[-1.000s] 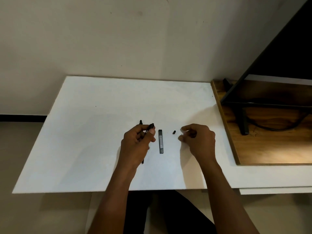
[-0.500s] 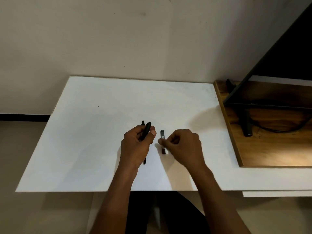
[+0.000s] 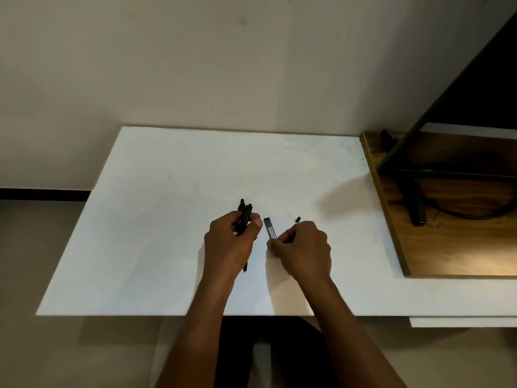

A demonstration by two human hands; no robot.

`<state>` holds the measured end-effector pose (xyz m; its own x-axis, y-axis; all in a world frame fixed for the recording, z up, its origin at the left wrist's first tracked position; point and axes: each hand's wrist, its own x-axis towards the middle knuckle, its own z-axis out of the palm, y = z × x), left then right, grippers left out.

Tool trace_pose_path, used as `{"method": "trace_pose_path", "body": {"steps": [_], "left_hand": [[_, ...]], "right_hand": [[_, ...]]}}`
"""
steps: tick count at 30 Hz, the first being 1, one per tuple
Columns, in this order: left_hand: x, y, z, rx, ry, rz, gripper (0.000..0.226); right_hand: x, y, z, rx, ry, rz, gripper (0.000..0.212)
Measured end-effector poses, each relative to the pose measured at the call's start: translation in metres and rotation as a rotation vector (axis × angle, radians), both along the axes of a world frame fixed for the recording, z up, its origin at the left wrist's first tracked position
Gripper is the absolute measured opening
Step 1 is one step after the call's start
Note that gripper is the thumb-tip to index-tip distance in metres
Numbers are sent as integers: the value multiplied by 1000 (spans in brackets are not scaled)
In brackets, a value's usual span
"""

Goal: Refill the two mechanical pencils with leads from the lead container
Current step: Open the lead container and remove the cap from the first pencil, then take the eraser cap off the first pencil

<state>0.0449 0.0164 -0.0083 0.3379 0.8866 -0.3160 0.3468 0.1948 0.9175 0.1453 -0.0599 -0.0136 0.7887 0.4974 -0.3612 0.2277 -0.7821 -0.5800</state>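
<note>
My left hand (image 3: 228, 243) is closed around a black mechanical pencil (image 3: 246, 217), its upper end sticking out above my fingers. A second black pencil (image 3: 241, 204) shows just behind it, mostly hidden by the hand; its tip pokes out below at the wrist. My right hand (image 3: 303, 249) pinches the near end of the slim dark lead container (image 3: 270, 227), which lies on the white board (image 3: 167, 233) between both hands. A small black pencil cap (image 3: 297, 219) lies on the board just beyond my right hand.
The white board's front edge runs close to my forearms. A wooden desk (image 3: 461, 247) borders it on the right, carrying a black monitor stand (image 3: 416, 203) and a cable. A beige wall rises behind.
My right hand left the small cap on the board, moved left to the lead container and took hold of its near end. My left hand kept its grip on the pencil.
</note>
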Motion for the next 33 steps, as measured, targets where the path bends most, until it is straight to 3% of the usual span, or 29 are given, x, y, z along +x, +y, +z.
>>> {"method": "trace_pose_path", "body": {"steps": [11,15,17,20,27,33], "left_hand": [[-3,1,-2,22,41,-5,16],[-2,2,-1,-21,18,-1,25],[-3,2,1,-77,-29,-7,22],[-4,4,2,-104,-93,-2,12],[-2,1,8,-52,-110,-104,10],[-3,0,8,17,-82,-274,11]], "right_hand": [[-4,3,5,10,-235,95,13],[4,2,10,264,-16,100,8],[6,1,14,415,195,119,8],[11,-1,16,480,380,186,7],[32,-9,23,728,433,61,13],[38,-12,22,721,472,103,13]]}}
